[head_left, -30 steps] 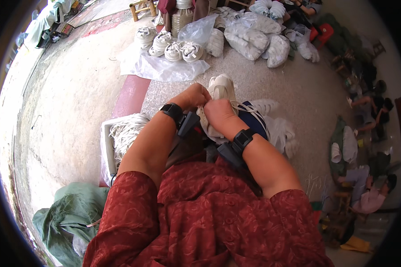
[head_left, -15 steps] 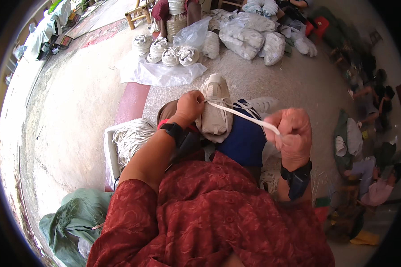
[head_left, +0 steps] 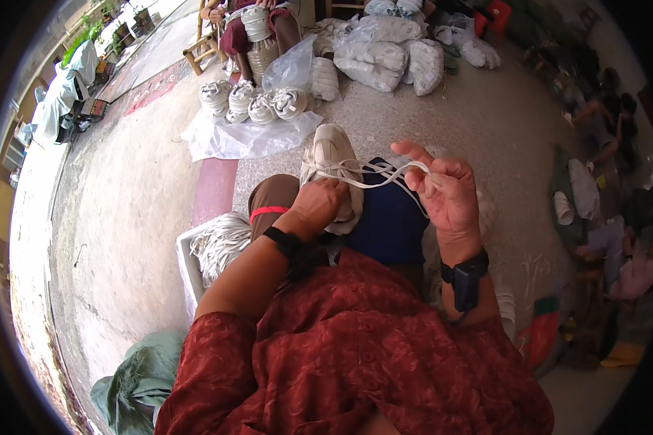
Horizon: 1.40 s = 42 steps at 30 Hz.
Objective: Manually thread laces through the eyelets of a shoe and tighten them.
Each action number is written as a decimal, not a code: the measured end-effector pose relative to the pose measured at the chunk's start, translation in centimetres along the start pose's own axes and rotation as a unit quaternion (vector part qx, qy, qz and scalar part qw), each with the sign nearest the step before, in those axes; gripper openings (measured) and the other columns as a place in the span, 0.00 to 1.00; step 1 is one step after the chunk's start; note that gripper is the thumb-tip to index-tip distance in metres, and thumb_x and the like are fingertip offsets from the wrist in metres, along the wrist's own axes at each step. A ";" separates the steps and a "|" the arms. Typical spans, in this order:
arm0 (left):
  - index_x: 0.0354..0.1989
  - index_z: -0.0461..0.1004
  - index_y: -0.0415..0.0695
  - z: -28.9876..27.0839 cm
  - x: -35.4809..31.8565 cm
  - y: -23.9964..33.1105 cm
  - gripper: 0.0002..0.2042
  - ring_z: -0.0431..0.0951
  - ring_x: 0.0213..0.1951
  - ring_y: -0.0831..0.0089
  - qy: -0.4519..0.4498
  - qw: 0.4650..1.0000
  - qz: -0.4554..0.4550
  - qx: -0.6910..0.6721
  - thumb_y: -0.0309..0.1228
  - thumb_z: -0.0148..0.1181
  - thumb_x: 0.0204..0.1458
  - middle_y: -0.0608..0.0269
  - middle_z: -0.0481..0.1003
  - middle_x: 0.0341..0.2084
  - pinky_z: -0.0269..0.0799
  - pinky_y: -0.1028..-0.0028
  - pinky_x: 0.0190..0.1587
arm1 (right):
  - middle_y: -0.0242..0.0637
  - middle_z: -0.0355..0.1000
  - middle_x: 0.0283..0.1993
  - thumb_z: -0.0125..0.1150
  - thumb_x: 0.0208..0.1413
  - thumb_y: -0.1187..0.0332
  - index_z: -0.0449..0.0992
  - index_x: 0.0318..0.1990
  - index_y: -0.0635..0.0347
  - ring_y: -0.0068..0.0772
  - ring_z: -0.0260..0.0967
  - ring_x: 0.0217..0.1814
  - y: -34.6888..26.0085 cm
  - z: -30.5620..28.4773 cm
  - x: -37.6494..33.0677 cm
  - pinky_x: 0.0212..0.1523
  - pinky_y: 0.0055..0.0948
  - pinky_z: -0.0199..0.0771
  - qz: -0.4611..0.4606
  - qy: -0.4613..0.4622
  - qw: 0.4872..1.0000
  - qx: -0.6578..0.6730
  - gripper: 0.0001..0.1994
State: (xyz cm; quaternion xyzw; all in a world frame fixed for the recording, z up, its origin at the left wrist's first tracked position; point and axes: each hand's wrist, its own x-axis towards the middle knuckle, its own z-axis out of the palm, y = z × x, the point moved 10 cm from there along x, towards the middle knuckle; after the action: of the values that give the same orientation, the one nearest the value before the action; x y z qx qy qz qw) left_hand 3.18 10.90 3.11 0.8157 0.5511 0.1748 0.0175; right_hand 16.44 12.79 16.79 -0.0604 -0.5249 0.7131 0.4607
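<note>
My left hand (head_left: 318, 208) presses down on white cord wound around a beige shoe (head_left: 333, 161) on my raised foot. Strands of that white cord (head_left: 376, 178) run from the shoe to my right hand (head_left: 445, 189), which is lifted with its fingers closed on them. A blue cloth (head_left: 386, 220) lies over my lap between the two hands. Both wrists carry black bands.
A white basket of cord (head_left: 214, 246) stands at my left. Several wound cord bundles (head_left: 257, 104) lie on clear plastic sheet ahead, with white sacks (head_left: 393, 52) beyond. A seated person (head_left: 255, 29) works at the top. More people sit along the right. A green cloth (head_left: 141, 375) lies lower left.
My right hand drew away from the shoe to the right, pulling the cord taut, then came back up and inward. My left hand stayed on the shoe.
</note>
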 end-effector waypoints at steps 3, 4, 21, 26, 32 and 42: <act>0.31 0.70 0.44 1.1 0.0 -0.5 0.06 0.75 0.33 0.60 -0.050 0.999 -0.013 0.011 0.28 0.49 0.44 0.57 0.72 0.28 0.71 0.66 0.34 | 0.58 0.67 0.45 0.48 0.49 0.76 0.69 0.17 0.64 0.28 0.65 0.36 1.5 -1.4 -0.5 0.35 0.23 0.65 0.025 0.026 0.999 0.035 0.10; 0.31 0.70 0.44 0.9 0.1 -0.4 0.06 0.75 0.33 0.60 -0.050 0.999 -0.011 0.012 0.28 0.49 0.44 0.57 0.72 0.28 0.71 0.66 0.34 | 0.52 0.70 0.40 0.48 0.50 0.75 0.70 0.18 0.64 0.28 0.64 0.34 2.2 -1.9 -0.6 0.35 0.23 0.66 0.043 0.024 0.997 0.057 0.11; 0.31 0.65 0.38 -9.0 -2.5 4.5 0.04 0.72 0.29 0.54 0.077 0.935 0.014 -0.347 0.22 0.52 0.48 0.54 0.70 0.25 0.68 0.67 0.31 | 0.38 0.73 0.31 0.56 0.51 0.77 0.72 0.36 0.66 0.23 0.70 0.29 14.8 -3.6 -1.1 0.31 0.18 0.70 0.210 0.114 0.971 0.025 0.05; 0.32 0.67 0.38 -11.2 -2.7 0.6 0.05 0.70 0.27 0.76 0.210 0.896 -0.115 -0.373 0.27 0.52 0.54 0.63 0.71 0.23 0.65 0.77 0.30 | 0.33 0.73 0.29 0.55 0.52 0.75 0.74 0.33 0.64 0.16 0.67 0.26 12.0 1.3 1.6 0.25 0.15 0.64 0.126 0.041 0.988 -0.076 0.03; 0.32 0.67 0.40 -8.4 -3.6 -2.1 0.06 0.66 0.22 0.85 0.251 0.766 -0.181 -0.564 0.29 0.53 0.55 0.69 0.71 0.22 0.61 0.83 0.23 | 0.30 0.70 0.23 0.52 0.54 0.76 0.74 0.33 0.64 0.14 0.61 0.20 11.7 2.3 1.9 0.22 0.15 0.61 0.127 0.051 0.980 -0.142 0.04; 0.33 0.68 0.41 -8.5 -4.4 -1.9 0.05 0.62 0.20 0.88 0.249 0.717 -0.179 -0.626 0.29 0.55 0.54 0.74 0.68 0.20 0.58 0.87 0.21 | 0.28 0.68 0.20 0.53 0.53 0.77 0.74 0.31 0.65 0.11 0.57 0.18 12.1 2.9 1.4 0.18 0.12 0.55 0.150 0.032 0.979 -0.133 0.04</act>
State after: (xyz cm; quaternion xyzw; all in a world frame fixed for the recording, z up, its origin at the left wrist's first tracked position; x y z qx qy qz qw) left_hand -2.54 6.23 9.44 0.4322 0.4362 0.6700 0.4172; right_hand 6.77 11.52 8.91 -0.2221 -0.5846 0.6959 0.3531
